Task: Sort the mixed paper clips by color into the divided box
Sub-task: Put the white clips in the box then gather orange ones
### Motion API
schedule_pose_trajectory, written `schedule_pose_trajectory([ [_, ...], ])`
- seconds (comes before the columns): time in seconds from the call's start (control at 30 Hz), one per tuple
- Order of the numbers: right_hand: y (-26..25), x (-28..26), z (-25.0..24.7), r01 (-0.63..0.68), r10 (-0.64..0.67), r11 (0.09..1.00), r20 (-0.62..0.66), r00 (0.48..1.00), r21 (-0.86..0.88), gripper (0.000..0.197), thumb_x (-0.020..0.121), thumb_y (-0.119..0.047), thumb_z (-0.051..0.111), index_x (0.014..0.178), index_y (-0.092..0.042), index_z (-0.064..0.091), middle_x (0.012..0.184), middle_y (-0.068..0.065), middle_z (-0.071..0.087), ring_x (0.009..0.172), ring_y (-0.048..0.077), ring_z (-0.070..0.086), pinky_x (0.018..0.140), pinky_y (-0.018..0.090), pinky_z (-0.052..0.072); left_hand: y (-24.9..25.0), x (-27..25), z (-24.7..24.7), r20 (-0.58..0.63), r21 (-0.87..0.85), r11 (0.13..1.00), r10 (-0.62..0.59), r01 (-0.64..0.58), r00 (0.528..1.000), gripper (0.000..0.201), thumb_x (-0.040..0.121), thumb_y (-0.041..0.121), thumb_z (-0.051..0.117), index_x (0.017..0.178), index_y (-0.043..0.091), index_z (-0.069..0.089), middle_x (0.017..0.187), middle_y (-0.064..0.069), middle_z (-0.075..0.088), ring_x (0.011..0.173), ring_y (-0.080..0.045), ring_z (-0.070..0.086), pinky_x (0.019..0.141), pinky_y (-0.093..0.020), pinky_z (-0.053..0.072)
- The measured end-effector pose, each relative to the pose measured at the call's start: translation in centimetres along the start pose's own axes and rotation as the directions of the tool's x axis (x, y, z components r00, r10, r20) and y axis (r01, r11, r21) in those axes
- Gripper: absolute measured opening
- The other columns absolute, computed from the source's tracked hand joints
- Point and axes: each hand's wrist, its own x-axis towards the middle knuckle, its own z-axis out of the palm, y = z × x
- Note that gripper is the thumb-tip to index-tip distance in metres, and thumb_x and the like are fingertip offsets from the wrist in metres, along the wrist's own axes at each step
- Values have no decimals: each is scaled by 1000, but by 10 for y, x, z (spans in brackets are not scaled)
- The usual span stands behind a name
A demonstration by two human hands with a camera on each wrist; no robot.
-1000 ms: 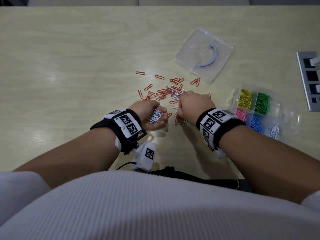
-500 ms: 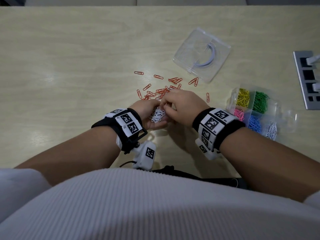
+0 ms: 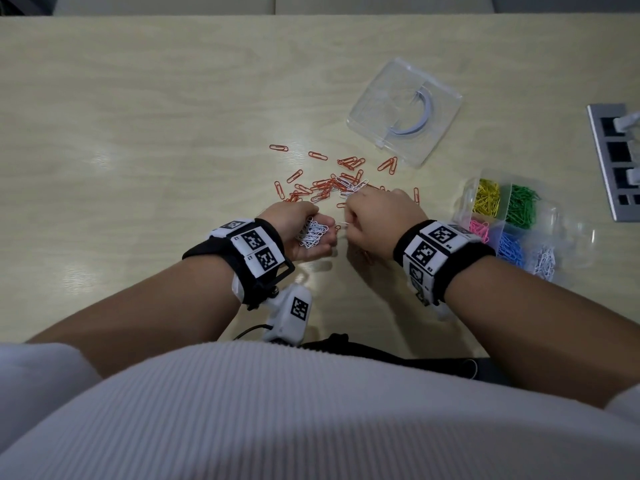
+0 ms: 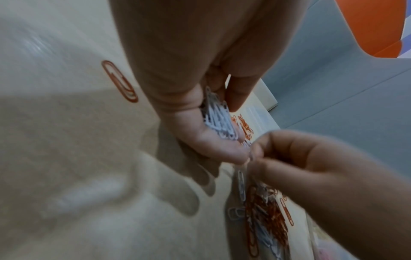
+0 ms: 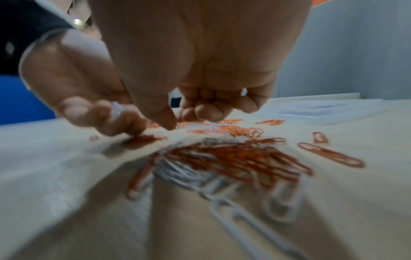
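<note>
Left hand (image 3: 304, 230) is cupped palm-up, holding a heap of white clips (image 3: 312, 234); tilting it or overfilling would likely spill them back onto the table (image 3: 138, 133). Just right, the right hand (image 3: 379, 220) has fingers curled at the mixed orange and white pile (image 3: 329, 188); whether it pinches a clip can't be told. Tangled clips may drag orange ones along. Divided box (image 3: 568, 237) sits far right.

The left hand (image 4: 200, 105) cups white clips (image 4: 219, 117); the right hand (image 4: 322, 167) hovers, fingers curled, over mixed clips (image 4: 266, 216).
</note>
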Motion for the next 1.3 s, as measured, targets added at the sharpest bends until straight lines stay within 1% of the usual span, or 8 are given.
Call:
schedule_pose_trajectory([
  [0.13,-19,0,-2,159,-141,959,-92,986,235,3,86,-27,55,86,-27,59,86,-12,47,85,11,48,81,29,37,-1,1,2,-33,1,999,43,-43,999,19,94,13,49,95,-1,62,83,-17,65,68,-27,67,64,-42,60],
  [0.23,-16,6,0,65,-16,951,-161,987,303,19,90,-23,51,100,-23,66,101,-5,60,96,18,57,88,35,44,0,-1,2,18,-39,999,26,-25,1000,25,97,18,44,90,2,61,72,-15,63,60,-22,64,56,-32,58],
  [0.33,-1,9,-1,-107,115,990,-92,989,93,29,94,-24,43,117,-23,60,117,1,59,105,23,57,91,38,40,1,-1,-1,45,-73,997,-10,14,999,40,102,26,33,77,7,59,63,-10,61,51,-16,60,54,-25,55],
  [0.4,5,7,2,-83,83,996,-34,996,-16,27,94,-27,43,115,-25,61,115,0,58,104,22,57,90,38,38,0,0,-3,42,-75,997,-14,17,999,41,102,26,32,76,8,59,65,-10,59,51,-17,60,54,-25,55],
  [0.7,9,7,8,-143,149,988,-113,982,63,17,93,-26,48,107,-25,57,109,-1,57,96,23,57,91,37,37,1,-1,-4,31,-70,997,-22,24,999,39,101,26,36,78,7,61,64,-10,62,52,-16,60,52,-24,55],
  [1.0,0,13,8,-100,99,979,-14,995,-175,23,91,-33,48,107,-21,58,108,1,59,97,23,59,89,38,37,0,0,-4,16,-74,997,-12,13,1000,38,100,25,36,81,6,62,67,-11,64,56,-17,62,57,-27,56],
  [1.17,-10,6,0,39,-24,989,-108,994,144,19,87,-41,47,89,-25,57,90,-9,52,83,12,50,85,33,34,-2,4,-4,-37,-50,998,35,-37,999,29,98,20,42,90,2,63,74,-14,66,61,-20,66,61,-32,58],
  [1.3,-22,3,1,182,-144,951,-161,976,251,12,89,-27,54,93,-21,64,88,-8,54,81,12,48,83,34,42,-2,3,-2,-66,-46,995,83,-86,994,15,91,11,52,92,0,63,84,-17,66,67,-24,67,65,-40,60],
])
